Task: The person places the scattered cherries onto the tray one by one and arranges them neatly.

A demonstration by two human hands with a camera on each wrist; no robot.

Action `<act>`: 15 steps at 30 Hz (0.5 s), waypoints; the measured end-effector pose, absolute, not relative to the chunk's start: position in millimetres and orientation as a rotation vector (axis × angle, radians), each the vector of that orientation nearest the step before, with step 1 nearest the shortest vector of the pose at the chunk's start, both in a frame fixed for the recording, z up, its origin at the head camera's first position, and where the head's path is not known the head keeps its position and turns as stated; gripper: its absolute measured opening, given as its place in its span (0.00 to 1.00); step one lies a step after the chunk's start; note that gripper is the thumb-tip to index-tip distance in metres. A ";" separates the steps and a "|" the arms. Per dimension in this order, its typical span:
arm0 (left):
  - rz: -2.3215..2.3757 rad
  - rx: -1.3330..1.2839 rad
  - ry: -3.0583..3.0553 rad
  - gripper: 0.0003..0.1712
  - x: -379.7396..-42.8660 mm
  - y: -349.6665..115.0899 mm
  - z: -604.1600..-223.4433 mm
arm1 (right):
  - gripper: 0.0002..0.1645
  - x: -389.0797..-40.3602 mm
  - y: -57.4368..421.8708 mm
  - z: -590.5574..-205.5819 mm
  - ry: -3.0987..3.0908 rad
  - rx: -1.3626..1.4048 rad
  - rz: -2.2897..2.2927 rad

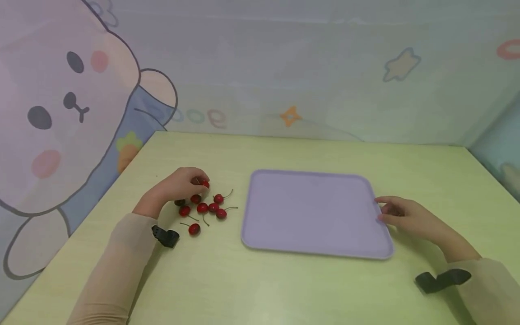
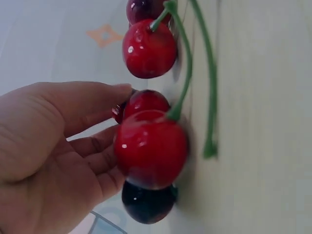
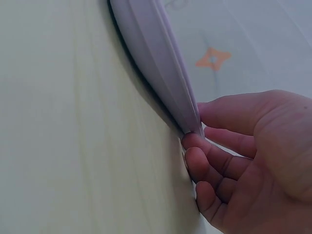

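At the far side of a loose group of red cherries (image 1: pixel 202 208), my left hand (image 1: pixel 181 183) pinches one cherry (image 1: pixel 206 184) between thumb and fingers. In the left wrist view that held cherry is mostly hidden behind nearer ones, and a large red cherry (image 2: pixel 151 148) fills the foreground. A darker cherry (image 2: pixel 148 202) sits beside the fingers. A flat lavender tray (image 1: pixel 313 212) lies to the right of the cherries. My right hand (image 1: pixel 412 219) holds its right rim, thumb at the top edge and curled fingers against the outer side, as the right wrist view shows.
Everything stands on a pale yellow-green table (image 1: pixel 284 289). One cherry (image 1: pixel 194 229) lies nearer the front than the others. Behind the table hangs a backdrop (image 1: pixel 252 67) printed with a bear and stars. Black wrist cameras (image 1: pixel 165 236) are strapped over both sleeves.
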State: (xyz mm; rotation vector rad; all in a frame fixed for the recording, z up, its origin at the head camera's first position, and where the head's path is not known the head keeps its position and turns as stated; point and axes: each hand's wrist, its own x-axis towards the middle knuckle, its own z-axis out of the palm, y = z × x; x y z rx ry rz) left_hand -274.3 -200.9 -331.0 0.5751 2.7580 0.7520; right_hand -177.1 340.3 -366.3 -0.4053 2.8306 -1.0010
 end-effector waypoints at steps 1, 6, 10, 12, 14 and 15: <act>0.774 0.575 2.764 0.14 -274.3 -199.4 -330.1 | 0.28 -178.1 341.3 -366.1 2.828 -0.417 -1.004; 0.891 0.609 2.771 0.17 -271.2 -188.2 -321.8 | 0.27 -182.8 344.5 -366.7 2.810 -0.457 -1.039; 0.952 0.647 2.768 0.17 -269.2 -173.8 -310.1 | 0.27 -185.3 346.2 -365.3 2.796 -0.463 -1.044; 0.964 0.669 2.770 0.17 -269.0 -164.9 -302.8 | 0.27 -186.0 346.8 -363.4 2.795 -0.464 -1.044; 0.969 0.687 2.775 0.17 -269.5 -154.9 -294.6 | 0.27 -187.1 347.5 -361.5 2.798 -0.468 -1.044; 0.971 0.699 2.777 0.17 -269.9 -149.5 -290.4 | 0.27 -187.8 347.9 -360.5 2.799 -0.471 -1.044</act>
